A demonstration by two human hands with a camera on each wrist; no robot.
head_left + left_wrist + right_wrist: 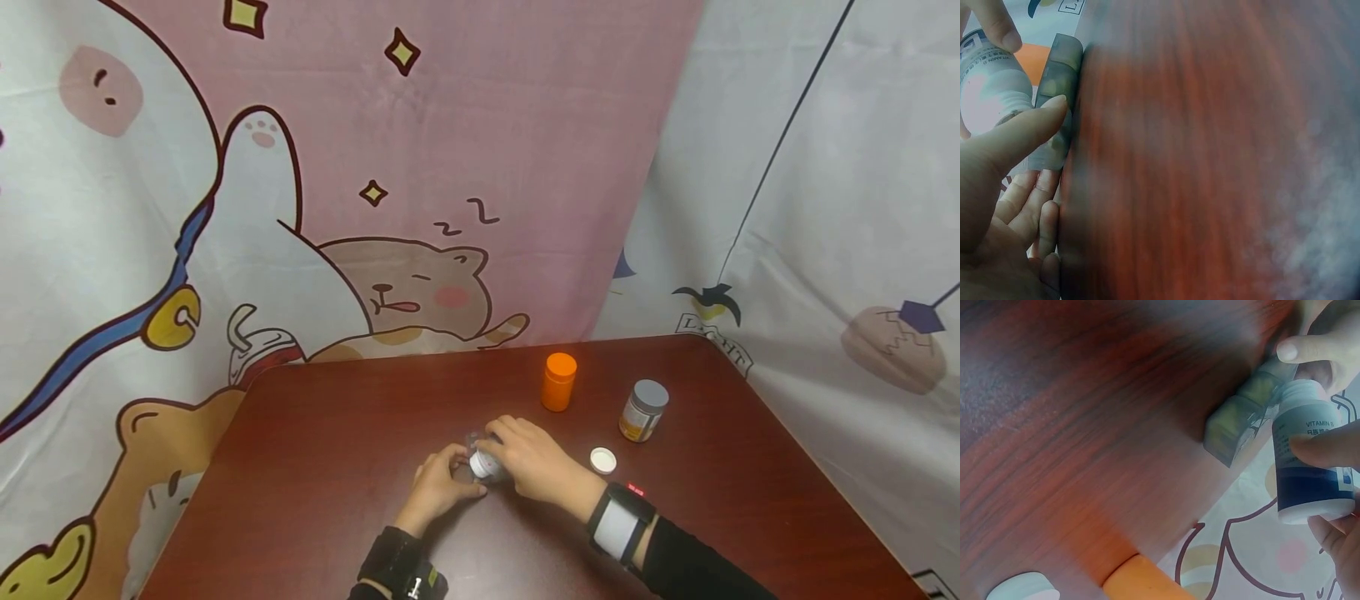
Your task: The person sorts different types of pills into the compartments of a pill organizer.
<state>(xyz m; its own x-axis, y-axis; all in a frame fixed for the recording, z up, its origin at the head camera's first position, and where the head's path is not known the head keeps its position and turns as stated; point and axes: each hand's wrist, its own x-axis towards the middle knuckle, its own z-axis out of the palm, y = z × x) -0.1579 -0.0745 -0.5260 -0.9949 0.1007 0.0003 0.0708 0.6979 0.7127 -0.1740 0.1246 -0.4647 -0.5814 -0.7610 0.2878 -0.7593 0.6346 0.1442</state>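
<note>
My right hand (536, 458) grips a white-and-blue vitamin bottle (1307, 487) between thumb and fingers. In the head view the uncapped bottle (483, 464) is tipped, its mouth pointing toward the left hand. My left hand (438, 490) holds a translucent grey pill organizer (1235, 422), the thumb along one side and fingers beyond it. Yellowish contents show through several of its compartments in the left wrist view, where the organizer (1060, 72) stands beside the bottle's neck. Fingers and bottle hide much of the organizer in the head view.
A white cap (602, 460) lies on the brown table (337, 467) right of the right hand. Farther back stand an orange bottle (558, 383) and a grey-lidded jar (643, 410). A printed cloth (525, 167) hangs behind the table's far edge.
</note>
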